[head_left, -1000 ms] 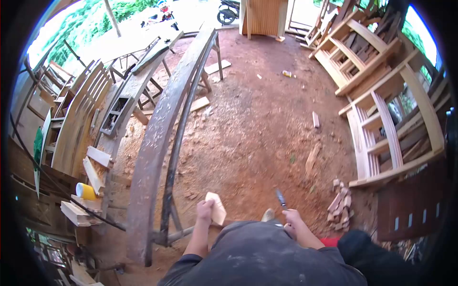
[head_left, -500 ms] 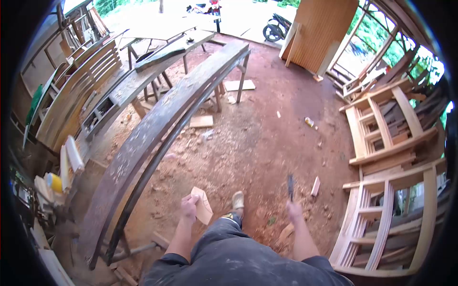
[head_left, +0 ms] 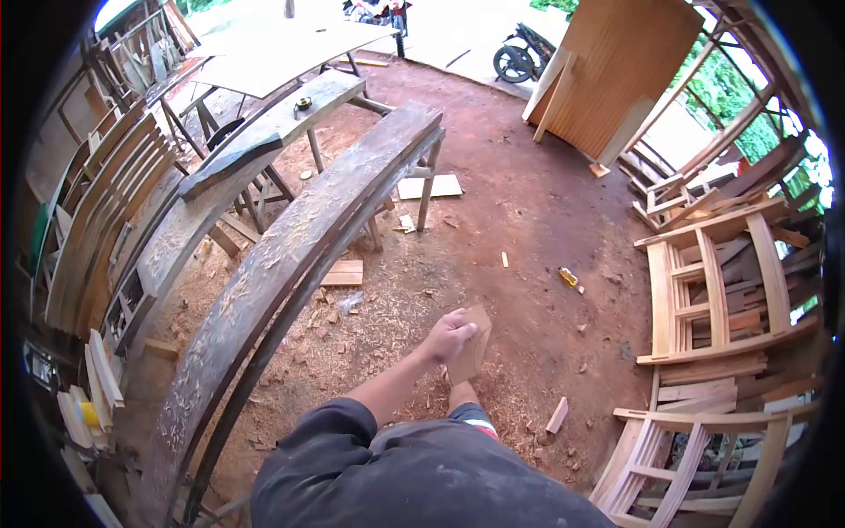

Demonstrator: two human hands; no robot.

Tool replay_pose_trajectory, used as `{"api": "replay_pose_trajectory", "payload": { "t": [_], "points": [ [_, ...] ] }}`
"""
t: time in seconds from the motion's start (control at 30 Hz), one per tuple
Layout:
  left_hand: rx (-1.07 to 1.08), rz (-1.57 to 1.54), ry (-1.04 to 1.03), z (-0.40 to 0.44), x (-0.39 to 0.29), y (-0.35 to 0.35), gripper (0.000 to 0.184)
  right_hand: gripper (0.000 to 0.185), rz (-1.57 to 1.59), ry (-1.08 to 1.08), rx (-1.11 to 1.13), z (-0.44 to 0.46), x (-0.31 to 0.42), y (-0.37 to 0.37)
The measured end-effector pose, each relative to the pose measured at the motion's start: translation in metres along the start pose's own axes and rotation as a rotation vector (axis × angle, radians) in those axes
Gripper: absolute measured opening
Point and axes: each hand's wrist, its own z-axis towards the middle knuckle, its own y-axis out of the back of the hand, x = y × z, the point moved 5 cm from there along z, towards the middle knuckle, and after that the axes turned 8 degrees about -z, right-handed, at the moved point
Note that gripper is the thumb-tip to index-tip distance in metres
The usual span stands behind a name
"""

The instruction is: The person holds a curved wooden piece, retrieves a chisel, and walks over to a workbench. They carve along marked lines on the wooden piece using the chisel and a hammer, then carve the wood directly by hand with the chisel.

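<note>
My left hand (head_left: pixel 447 337) grips a small flat piece of wood (head_left: pixel 472 345) by its left edge, held out in front of my body above the dirt floor. The piece is light brown with angled edges. My right hand is out of view, and so is the dark tool it held earlier. To the left of my left hand runs a long plank bench (head_left: pixel 290 246) scattered with shavings.
A second bench (head_left: pixel 330 92) with a tape measure (head_left: pixel 304 103) stands at the back left. Wooden frames (head_left: pixel 704 290) lean on the right. A large panel (head_left: pixel 616 70) and a motorbike (head_left: pixel 519 57) stand at the back. Offcuts (head_left: pixel 557 414) lie on the floor.
The view has moved forward along the bench. My left hand has swung right and outward with the wood piece. My right hand and its tool have left the view.
</note>
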Motion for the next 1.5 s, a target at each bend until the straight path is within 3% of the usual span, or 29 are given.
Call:
{"api": "replay_pose_trajectory", "payload": {
  "t": [0.1, 0.17, 0.27, 0.33, 0.37, 0.4, 0.43, 0.47, 0.57, 0.6, 0.7, 0.8, 0.93, 0.97, 1.03, 1.07, 1.13, 1.2, 1.43, 1.5],
  "points": [
    [-0.036, 0.186, -0.141, 0.08, 0.022, 0.013, 0.022, 0.032, -0.064, 0.034, 0.032, 0.063, 0.088, 0.027],
    [-0.246, -0.151, 0.126, 0.12, 0.051, 0.041, 0.018, 0.033, -0.164, 0.072, 0.056, 0.102, 0.149, 0.052],
    [-0.443, -0.112, 0.178, 0.178, 0.042, 0.072, 0.018, 0.034, -0.41, 0.15, 0.074, 0.151, 0.247, 0.104],
    [-0.562, -0.109, 0.096, 0.219, 0.009, 0.08, 0.015, 0.035, -0.552, 0.126, 0.006, 0.175, 0.34, 0.148],
    [-0.615, -0.109, 0.041, 0.236, -0.024, 0.072, 0.012, 0.035, -0.485, 0.099, -0.068, 0.181, 0.393, 0.168],
    [-0.594, -0.002, -0.019, 0.262, -0.006, 0.113, 0.009, 0.036, -0.325, 0.138, -0.148, 0.186, 0.448, 0.186],
    [-0.59, -0.056, -0.067, 0.279, -0.036, 0.11, 0.009, 0.027, 0.0, 0.312, -0.169, 0.202, 0.507, 0.198],
    [-0.69, -0.202, -0.179, 0.297, -0.059, 0.103, 0.011, 0.021, 0.021, 0.523, -0.171, 0.207, 0.578, 0.215],
    [-0.799, -0.187, -0.282, 0.351, -0.083, 0.126, 0.013, 0.013, 0.117, 0.808, -0.017, 0.193, 0.759, 0.243],
    [-0.811, -0.193, -0.278, 0.371, -0.079, 0.134, 0.013, 0.011, 0.183, 0.772, 0.035, 0.134, 0.806, 0.248],
    [-0.88, -0.224, -0.302, 0.44, -0.067, 0.159, 0.015, 0.014, 0.116, 0.853, 0.096, 0.159, 0.91, 0.26],
    [-0.975, -0.233, -0.317, 0.512, -0.06, 0.176, 0.014, 0.016, -0.091, 0.866, -0.018, 0.236, 0.958, 0.269],
    [-1.078, -0.2, -0.424, 0.581, -0.112, 0.206, 0.012, 0.024, -0.313, 0.333, -0.023, 0.298, 0.921, 0.306],
    [-1.116, -0.212, -0.432, 0.587, -0.136, 0.21, 0.011, 0.026, -0.312, 0.314, 0.074, 0.309, 0.911, 0.316],
    [-1.196, -0.229, -0.507, 0.593, -0.183, 0.218, 0.008, 0.027, -1.014, 0.812, -0.066, 0.537, 0.851, 0.333],
    [-1.251, -0.25, -0.59, 0.595, -0.203, 0.226, 0.008, 0.027, -0.914, 0.605, 0.032, 0.486, 0.856, 0.339],
    [-1.323, -0.184, -0.651, 0.588, -0.226, 0.248, 0.008, 0.027, -0.774, 0.382, 0.077, 0.431, 0.891, 0.341],
    [-1.401, -0.135, -0.706, 0.573, -0.237, 0.273, 0.008, 0.027, -0.679, 0.309, 0.096, 0.413, 0.944, 0.338],
    [-1.815, -0.069, -0.749, 0.581, -0.245, 0.31, 0.009, 0.028, -0.19, 0.272, 0.156, 0.386, 1.216, 0.3],
    [-1.825, -0.306, -0.802, 0.603, -0.237, 0.339, 0.014, 0.028, -0.118, 0.349, 0.138, 0.374, 1.31, 0.284]
  ]
}}
